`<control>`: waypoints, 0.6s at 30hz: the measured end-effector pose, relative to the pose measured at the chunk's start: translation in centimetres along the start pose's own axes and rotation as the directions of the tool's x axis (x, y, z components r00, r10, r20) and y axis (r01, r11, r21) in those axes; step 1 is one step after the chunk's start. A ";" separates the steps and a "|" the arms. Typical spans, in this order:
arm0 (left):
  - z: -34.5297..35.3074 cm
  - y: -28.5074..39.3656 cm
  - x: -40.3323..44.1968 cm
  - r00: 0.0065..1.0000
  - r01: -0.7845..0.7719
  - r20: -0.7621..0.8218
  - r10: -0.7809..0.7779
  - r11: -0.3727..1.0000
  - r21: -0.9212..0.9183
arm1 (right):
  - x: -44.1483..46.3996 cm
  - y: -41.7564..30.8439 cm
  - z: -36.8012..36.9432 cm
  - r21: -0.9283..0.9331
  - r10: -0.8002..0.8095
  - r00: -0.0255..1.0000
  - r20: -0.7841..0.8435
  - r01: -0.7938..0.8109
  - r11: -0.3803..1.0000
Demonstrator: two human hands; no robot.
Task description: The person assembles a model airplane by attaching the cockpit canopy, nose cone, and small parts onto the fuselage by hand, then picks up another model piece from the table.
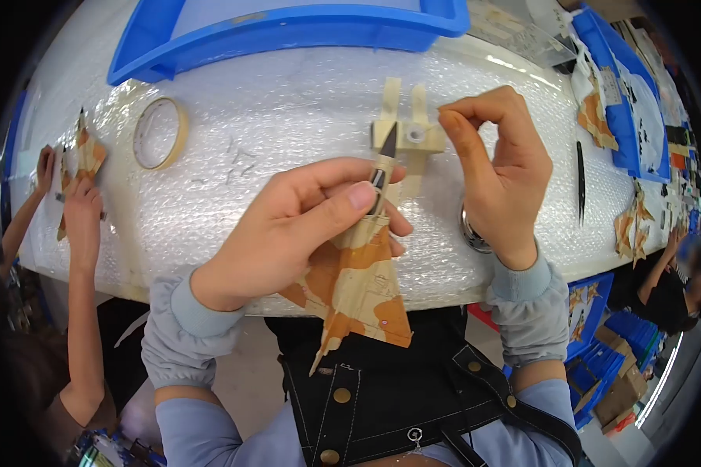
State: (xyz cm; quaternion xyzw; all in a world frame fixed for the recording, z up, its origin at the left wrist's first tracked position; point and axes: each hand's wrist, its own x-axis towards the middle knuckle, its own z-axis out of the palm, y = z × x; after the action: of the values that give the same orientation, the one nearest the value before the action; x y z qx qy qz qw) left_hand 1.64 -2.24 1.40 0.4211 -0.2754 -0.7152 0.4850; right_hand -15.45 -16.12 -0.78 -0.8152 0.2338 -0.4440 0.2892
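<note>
My left hand [284, 226] is wrapped round the front body of a model jet plane [366, 268] in tan and orange camouflage. The plane's dark nose points away from me, and its tail hangs towards my apron. Raised to the right of the nose is my right hand [510, 159], thumb and index finger pinched together; anything between them is too small to make out. Just left of those fingertips, a small cream block [434, 142] is taped to the table and carries a little white round cup [415, 135]. A round metal object [472, 233] is partly hidden beneath my right wrist.
Bubble wrap [234, 210] covers the table. A tape roll [160, 133] and small grey parts [241, 162] lie left, black tweezers [580, 183] right. Blue trays [304, 33] stand at the back and right. Another person's hands [82, 206] hold a similar plane at far left.
</note>
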 end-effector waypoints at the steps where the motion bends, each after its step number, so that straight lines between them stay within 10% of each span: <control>1: -0.1 0.0 0.0 1.000 0.003 0.006 -0.003 1.000 -0.003 | 0.0 -0.2 0.0 0.002 0.013 1.000 0.000 -0.013 1.000; 11: -0.7 0.4 -0.1 0.995 -0.002 0.103 0.006 0.999 -0.041 | 0.1 -1.6 0.1 -0.035 -0.030 0.998 0.058 0.032 0.999; 18: -0.5 -0.5 -0.3 0.971 -0.106 0.217 0.104 0.994 -0.002 | -0.8 -4.1 -0.6 0.233 0.155 0.952 0.264 -0.219 0.947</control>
State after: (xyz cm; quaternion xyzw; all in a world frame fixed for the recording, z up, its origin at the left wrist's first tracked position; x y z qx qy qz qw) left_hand 1.91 -1.78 0.83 0.3280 -0.3521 -0.7288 0.4872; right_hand -15.81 -12.78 1.82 -0.7922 0.2134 -0.3381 0.4610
